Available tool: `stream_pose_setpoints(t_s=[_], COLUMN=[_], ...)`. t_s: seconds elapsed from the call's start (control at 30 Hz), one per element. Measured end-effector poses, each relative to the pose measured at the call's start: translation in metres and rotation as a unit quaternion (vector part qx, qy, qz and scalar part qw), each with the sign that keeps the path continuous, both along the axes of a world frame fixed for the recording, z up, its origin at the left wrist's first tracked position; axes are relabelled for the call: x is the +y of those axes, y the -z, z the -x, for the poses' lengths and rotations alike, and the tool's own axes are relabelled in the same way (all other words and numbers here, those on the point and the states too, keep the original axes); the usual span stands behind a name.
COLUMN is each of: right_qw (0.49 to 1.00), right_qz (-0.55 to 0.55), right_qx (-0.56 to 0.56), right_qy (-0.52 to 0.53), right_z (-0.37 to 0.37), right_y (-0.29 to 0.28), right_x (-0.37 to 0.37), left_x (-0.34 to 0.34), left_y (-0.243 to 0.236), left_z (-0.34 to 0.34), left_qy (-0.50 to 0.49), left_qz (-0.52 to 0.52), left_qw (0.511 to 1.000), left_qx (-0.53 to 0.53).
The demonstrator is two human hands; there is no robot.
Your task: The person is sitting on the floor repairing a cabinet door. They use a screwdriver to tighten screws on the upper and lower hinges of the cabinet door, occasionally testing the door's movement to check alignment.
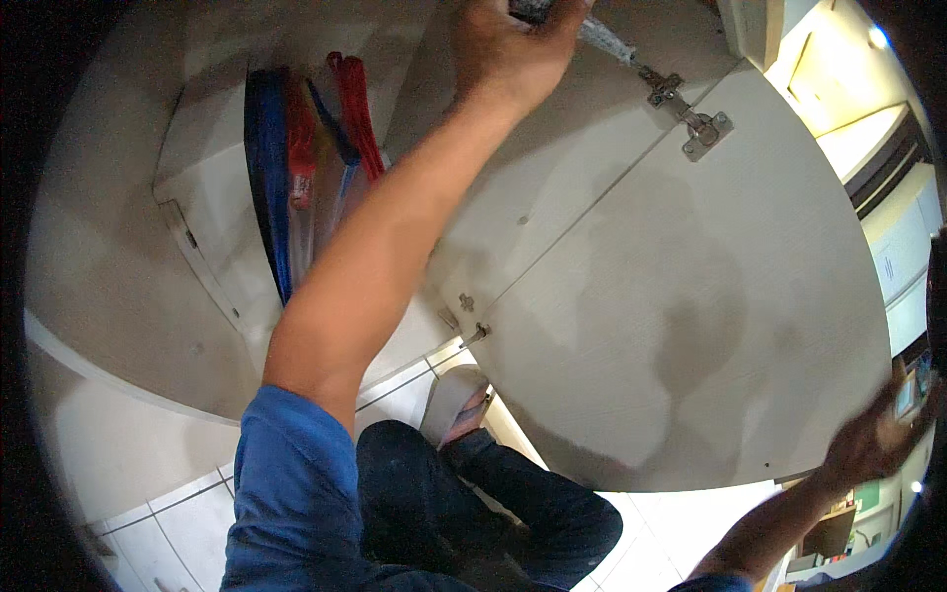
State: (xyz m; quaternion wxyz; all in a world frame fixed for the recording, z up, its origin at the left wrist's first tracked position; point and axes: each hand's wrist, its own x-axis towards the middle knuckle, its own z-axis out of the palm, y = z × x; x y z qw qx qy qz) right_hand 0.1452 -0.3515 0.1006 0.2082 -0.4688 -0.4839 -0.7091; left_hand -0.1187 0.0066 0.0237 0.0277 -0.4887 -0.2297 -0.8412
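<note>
At the top, my left hand is closed around the dark handle of a screwdriver. Its pale, worn shaft slopes down to the right, and the tip meets a metal cabinet hinge. That upper hinge joins the cabinet side panel to the pale, swung-open cabinet door. Far to the right, my right hand is beside the door's outer edge, thumb and fingers apart. It is dark near the picture's rim, and whether it touches the door I cannot tell.
A lower hinge sits near the cabinet bottom. Inside the cabinet stand zip folders with blue and red edging. Below are my bent legs, a sandalled foot and white floor tiles. Lit furniture stands at the right.
</note>
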Motion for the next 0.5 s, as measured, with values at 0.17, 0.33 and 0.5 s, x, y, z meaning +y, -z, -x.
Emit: stream_pose_setpoints(t_s=[0.17, 0.33, 0.5], right_qw=[0.916, 0.505, 0.559], right_qz=[-0.101, 0.028, 0.031], right_qx=[0.378, 0.701, 0.688], right_qy=[-0.093, -0.503, -0.462], right_z=[-0.181, -0.225, -0.196], right_y=[0.077, 0.186, 0.191], right_x=[-0.130, -0.108, -0.077], left_x=[-0.037, -0.056, -0.084], left_y=[-0.017, -0.044, -0.077], left_z=[0.043, 0.056, 0.050], left_qy=[0.229, 0.199, 0.100], left_qz=[0.264, 0.325, 0.415], left_qw=[0.928, 0.884, 0.830], left_qx=[0.130, 0.272, 0.358])
